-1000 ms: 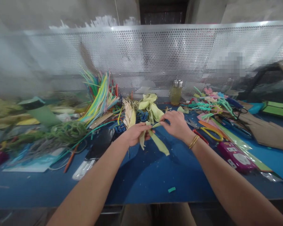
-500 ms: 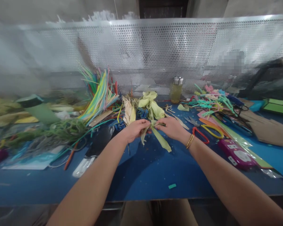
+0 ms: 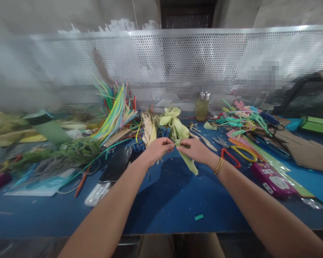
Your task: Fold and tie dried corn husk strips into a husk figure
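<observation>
My left hand (image 3: 157,149) pinches with thumb and fingertips at the knot-like middle of a pale green corn husk (image 3: 190,164). Pressed close against it from the other side, my right hand (image 3: 197,148) grips the same husk, its thumb and fingers together. One long flat end hangs down toward me below the right hand. Behind the hands rises a crumpled light green husk bunch (image 3: 179,128), which seems to join the held piece. A beige dried husk bunch (image 3: 148,129) lies just beyond the left hand. The fingertips hide the exact grip.
To the right lie scissors (image 3: 234,154) with red and yellow handles and a purple case (image 3: 273,181). A bottle (image 3: 202,107) stands behind. Colourful strips (image 3: 117,109), green cord (image 3: 82,150) and a black phone-like slab (image 3: 117,165) are on the left. A perforated metal panel (image 3: 218,61) closes the back.
My hands have drawn closer together at the husk's middle. The short end that hung below the left hand is now mostly out of sight. The whole view has shifted slightly downward.
</observation>
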The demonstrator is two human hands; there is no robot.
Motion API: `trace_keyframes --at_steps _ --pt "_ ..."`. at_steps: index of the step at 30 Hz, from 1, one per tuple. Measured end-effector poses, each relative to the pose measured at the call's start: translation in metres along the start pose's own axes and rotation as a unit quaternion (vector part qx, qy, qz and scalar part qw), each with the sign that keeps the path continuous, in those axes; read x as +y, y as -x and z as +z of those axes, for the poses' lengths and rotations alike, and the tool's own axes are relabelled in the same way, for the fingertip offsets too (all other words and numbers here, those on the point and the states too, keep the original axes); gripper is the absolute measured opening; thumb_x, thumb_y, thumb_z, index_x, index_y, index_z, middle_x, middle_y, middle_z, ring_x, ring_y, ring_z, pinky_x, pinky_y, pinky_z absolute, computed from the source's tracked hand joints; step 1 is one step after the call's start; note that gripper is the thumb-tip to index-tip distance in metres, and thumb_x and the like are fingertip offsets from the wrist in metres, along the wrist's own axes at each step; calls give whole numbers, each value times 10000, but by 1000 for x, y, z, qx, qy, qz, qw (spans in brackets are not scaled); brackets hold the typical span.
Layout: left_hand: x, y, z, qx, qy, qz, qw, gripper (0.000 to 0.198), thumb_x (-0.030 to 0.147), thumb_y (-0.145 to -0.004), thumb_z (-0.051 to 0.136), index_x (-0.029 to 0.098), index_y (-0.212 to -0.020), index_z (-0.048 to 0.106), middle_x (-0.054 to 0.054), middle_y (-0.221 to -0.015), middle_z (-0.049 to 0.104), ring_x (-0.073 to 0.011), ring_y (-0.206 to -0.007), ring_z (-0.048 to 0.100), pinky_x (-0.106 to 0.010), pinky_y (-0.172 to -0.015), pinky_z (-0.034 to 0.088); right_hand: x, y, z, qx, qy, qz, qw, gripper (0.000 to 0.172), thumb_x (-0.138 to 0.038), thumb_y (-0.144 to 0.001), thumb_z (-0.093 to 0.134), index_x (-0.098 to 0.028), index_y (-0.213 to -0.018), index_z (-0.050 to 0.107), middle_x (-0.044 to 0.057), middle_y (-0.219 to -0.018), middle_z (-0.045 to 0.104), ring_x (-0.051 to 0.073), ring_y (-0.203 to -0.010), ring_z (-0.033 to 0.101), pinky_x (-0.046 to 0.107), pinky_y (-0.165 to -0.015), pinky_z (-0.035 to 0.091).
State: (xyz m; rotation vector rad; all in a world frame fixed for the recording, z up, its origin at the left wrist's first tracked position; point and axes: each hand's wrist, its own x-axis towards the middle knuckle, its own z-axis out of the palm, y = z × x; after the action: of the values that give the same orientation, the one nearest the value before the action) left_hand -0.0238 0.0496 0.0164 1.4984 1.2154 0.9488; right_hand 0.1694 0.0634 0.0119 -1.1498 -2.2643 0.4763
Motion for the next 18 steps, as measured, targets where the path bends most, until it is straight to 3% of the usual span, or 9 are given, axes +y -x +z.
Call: trace_keyframes --at_steps 8,13,18 --pt "2 0 0 14 -49 5 999 169 352 -707 682 186 -685 660 48 -489 438 -99 -490 331 -247 -499 266 -3 0 -1 -43 -48 -8 998 359 -377 -932 422 -172 -678 573 -27 -607 461 104 -564 405 249 -554 302" --pt "7 1 -4 25 -47 -25 998 162 339 -670 709 184 -712 725 19 -570 572 -115 -539 423 -262 -553 332 -3 -1 -3 -63 -79 -15 995 316 -311 -945 406 -173 -760 622 -2 -700 574 124 -627 506 249 -599 392" --pt "5 1 -10 13 -51 -7 999 224 390 -696 704 190 -781 760 -28 -737 690 -158 -637 534 -281 -634 400 -1 -2 -6 -29 -55 -31 998 270 -247 -930 451 -202 -1007 706 42 -1024 708 168 -917 638 287 -812 470"
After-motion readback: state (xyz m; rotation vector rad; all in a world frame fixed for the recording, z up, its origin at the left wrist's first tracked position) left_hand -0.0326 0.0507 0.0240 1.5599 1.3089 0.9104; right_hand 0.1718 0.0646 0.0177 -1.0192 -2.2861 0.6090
